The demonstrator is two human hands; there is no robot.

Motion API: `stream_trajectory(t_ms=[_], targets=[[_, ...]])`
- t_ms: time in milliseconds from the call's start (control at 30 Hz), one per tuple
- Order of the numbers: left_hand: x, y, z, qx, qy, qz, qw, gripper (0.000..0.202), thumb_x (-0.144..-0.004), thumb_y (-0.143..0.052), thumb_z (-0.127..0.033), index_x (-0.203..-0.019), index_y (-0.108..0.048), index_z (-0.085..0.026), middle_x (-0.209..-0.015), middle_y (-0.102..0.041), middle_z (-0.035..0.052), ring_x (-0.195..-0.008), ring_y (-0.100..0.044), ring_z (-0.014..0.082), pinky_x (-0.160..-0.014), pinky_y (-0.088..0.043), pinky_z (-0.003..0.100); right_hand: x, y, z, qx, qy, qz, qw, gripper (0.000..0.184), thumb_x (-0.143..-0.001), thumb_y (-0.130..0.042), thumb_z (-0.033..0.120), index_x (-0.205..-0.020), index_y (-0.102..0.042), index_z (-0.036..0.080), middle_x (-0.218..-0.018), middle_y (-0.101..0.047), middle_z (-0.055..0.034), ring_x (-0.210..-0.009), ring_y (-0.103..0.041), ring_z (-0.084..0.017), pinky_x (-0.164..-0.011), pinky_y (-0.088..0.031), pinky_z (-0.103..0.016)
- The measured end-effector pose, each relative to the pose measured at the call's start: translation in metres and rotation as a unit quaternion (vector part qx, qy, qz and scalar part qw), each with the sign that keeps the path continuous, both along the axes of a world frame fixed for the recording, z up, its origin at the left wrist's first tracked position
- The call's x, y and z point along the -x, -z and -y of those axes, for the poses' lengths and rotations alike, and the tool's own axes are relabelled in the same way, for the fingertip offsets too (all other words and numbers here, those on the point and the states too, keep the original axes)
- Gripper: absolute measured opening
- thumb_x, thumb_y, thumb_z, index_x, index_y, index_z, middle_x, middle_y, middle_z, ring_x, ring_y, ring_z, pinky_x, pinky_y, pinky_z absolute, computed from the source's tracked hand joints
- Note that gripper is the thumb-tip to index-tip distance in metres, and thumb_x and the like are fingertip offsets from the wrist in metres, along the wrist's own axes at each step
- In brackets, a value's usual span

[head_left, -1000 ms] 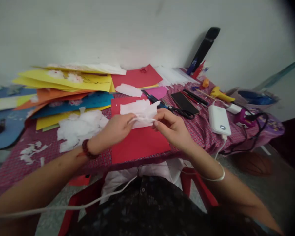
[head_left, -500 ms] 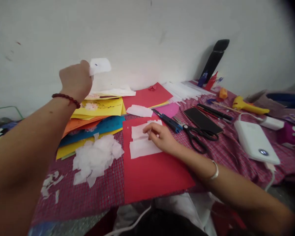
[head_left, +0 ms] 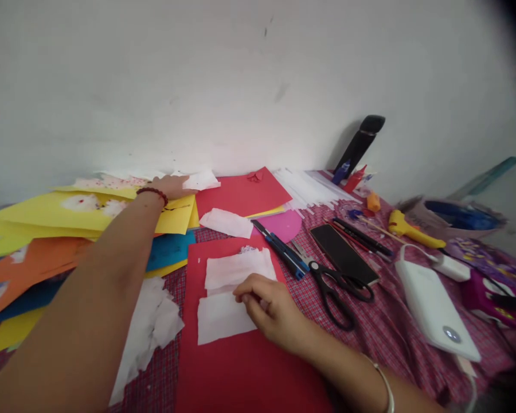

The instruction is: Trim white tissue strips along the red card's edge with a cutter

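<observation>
My left hand (head_left: 174, 186) reaches far back and rests flat, fingers stretched, on a white paper piece (head_left: 202, 180) lying on the stack of yellow sheets (head_left: 86, 215) by the wall. My right hand (head_left: 270, 307) lies on the red sheet (head_left: 241, 367) in front of me, fingers curled and pressing the edge of a white tissue piece (head_left: 221, 316). A second white tissue piece (head_left: 236, 268) sits just behind it on the same sheet.
Black scissors (head_left: 337, 289), a blue cutter (head_left: 281, 248), a black phone (head_left: 341, 254), pens, a white power bank (head_left: 436, 307) and a yellow glue gun (head_left: 410, 228) lie to the right. White tissue scraps (head_left: 152, 327) lie left of the red sheet. A wall stands close behind.
My left hand has come down from in front of the wall and laid the white paper piece on the yellow stack. My right hand stays on the tissue pieces. The view has shifted.
</observation>
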State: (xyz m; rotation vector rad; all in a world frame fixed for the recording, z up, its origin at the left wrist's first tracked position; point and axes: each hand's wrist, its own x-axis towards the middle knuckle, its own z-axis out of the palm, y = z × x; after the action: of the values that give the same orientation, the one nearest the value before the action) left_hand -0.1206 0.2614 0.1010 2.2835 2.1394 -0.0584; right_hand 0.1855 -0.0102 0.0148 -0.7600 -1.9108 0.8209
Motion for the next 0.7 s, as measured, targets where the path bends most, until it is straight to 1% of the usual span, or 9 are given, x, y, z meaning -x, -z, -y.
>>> stream_trajectory(t_ms=[67, 133, 233, 300, 433, 533, 600, 633, 700], targets=[[0.003, -0.003, 0.005, -0.003, -0.004, 0.006, 1.0, 0.058, -0.104, -0.07, -0.057, -0.145, -0.064, -0.016, -0.148, -0.066, 0.0157, -0.135, -0.063, 0.033, -0.119, -0.046, 0.061, -0.001, 0.0, -0.003, 0.002, 0.009, -0.002, 1.0, 0.026, -0.093, -0.051, 0.008, -0.101, -0.07, 0.022, -0.089, -0.076, -0.003, -0.076, -0.072, -0.013, -0.069, -0.053, -0.023], [0.004, -0.013, 0.015, -0.023, -0.002, 0.011, 1.0, 0.063, -0.108, -0.061, -0.058, -0.151, -0.059, -0.012, -0.152, -0.065, 0.0151, -0.142, -0.057, 0.0315, -0.125, -0.038, 0.059, -0.002, -0.001, -0.008, 0.023, 0.029, -0.017, 0.999, 0.021, -0.095, -0.052, 0.013, -0.099, -0.071, 0.023, -0.085, -0.076, -0.002, -0.069, -0.068, -0.013, -0.066, -0.052, -0.024], [-0.007, -0.027, 0.034, -0.075, 0.014, 0.014, 0.997, 0.07, -0.108, -0.048, -0.059, -0.155, -0.056, -0.007, -0.157, -0.063, 0.0129, -0.151, -0.048, 0.0274, -0.129, -0.03, 0.05, -0.004, 0.0, -0.02, 0.084, 0.073, -0.075, 0.991, 0.013, -0.091, -0.058, 0.024, -0.094, -0.071, 0.023, -0.079, -0.074, -0.0002, -0.06, -0.061, -0.012, -0.063, -0.051, -0.026], [-0.024, -0.028, 0.048, -0.083, 0.041, 0.01, 0.996, 0.066, -0.108, -0.044, -0.051, -0.155, -0.058, -0.006, -0.158, -0.062, 0.0122, -0.152, -0.049, 0.0264, -0.128, -0.032, 0.044, -0.007, 0.002, -0.03, 0.1, 0.095, -0.098, 0.986, 0.016, -0.09, -0.058, 0.03, -0.096, -0.07, 0.023, -0.082, -0.074, -0.0007, -0.06, -0.06, -0.012, -0.061, -0.049, -0.027], [-0.067, -0.009, 0.071, -0.001, 0.12, -0.009, 0.993, 0.054, -0.097, -0.057, -0.029, -0.146, -0.07, -0.011, -0.15, -0.07, 0.0134, -0.141, -0.062, 0.0305, -0.12, -0.044, 0.036, -0.012, 0.005, -0.05, 0.127, 0.129, -0.122, 0.976, 0.017, -0.088, -0.055, 0.032, -0.097, -0.067, 0.022, -0.079, -0.072, 0.0008, -0.056, -0.057, -0.012, -0.057, -0.048, -0.026], [-0.092, 0.009, 0.079, 0.048, 0.152, -0.024, 0.987, 0.083, -0.084, -0.071, -0.023, -0.165, -0.052, -0.016, -0.168, -0.054, 0.0115, -0.153, -0.051, 0.0302, -0.124, -0.041, 0.031, -0.014, 0.007, -0.062, 0.141, 0.144, -0.124, 0.972, 0.016, -0.087, -0.054, 0.031, -0.095, -0.065, 0.023, -0.075, -0.07, 0.0028, -0.052, -0.054, -0.011, -0.055, -0.047, -0.025], [-0.103, 0.016, 0.08, 0.061, 0.146, -0.036, 0.987, 0.096, -0.082, -0.078, -0.022, -0.17, -0.041, -0.018, -0.174, -0.044, 0.0141, -0.159, -0.043, 0.0333, -0.127, -0.039, 0.036, -0.013, 0.008, -0.067, 0.146, 0.149, -0.118, 0.971, 0.015, -0.086, -0.053, 0.028, -0.094, -0.065, 0.023, -0.073, -0.069, 0.0037, -0.052, -0.054, -0.012, -0.056, -0.047, -0.026], [-0.107, 0.018, 0.081, 0.065, 0.136, -0.041, 0.988, 0.093, -0.085, -0.08, -0.025, -0.169, -0.041, -0.018, -0.173, -0.045, 0.0158, -0.158, -0.043, 0.0353, -0.127, -0.04, 0.042, -0.013, 0.009, -0.069, 0.148, 0.151, -0.115, 0.971, 0.015, -0.086, -0.053, 0.026, -0.094, -0.065, 0.023, -0.073, -0.069, 0.0038, -0.052, -0.055, -0.012, -0.057, -0.048, -0.026], [-0.114, 0.017, 0.08, 0.075, 0.112, -0.049, 0.99, 0.071, -0.095, -0.08, -0.033, -0.16, -0.053, -0.019, -0.164, -0.053, 0.0171, -0.149, -0.053, 0.0363, -0.122, -0.047, 0.054, -0.012, 0.01, -0.071, 0.151, 0.154, -0.107, 0.971, 0.016, -0.084, -0.053, 0.023, -0.093, -0.066, 0.024, -0.073, -0.069, 0.0036, -0.057, -0.058, -0.013, -0.06, -0.05, -0.027]])
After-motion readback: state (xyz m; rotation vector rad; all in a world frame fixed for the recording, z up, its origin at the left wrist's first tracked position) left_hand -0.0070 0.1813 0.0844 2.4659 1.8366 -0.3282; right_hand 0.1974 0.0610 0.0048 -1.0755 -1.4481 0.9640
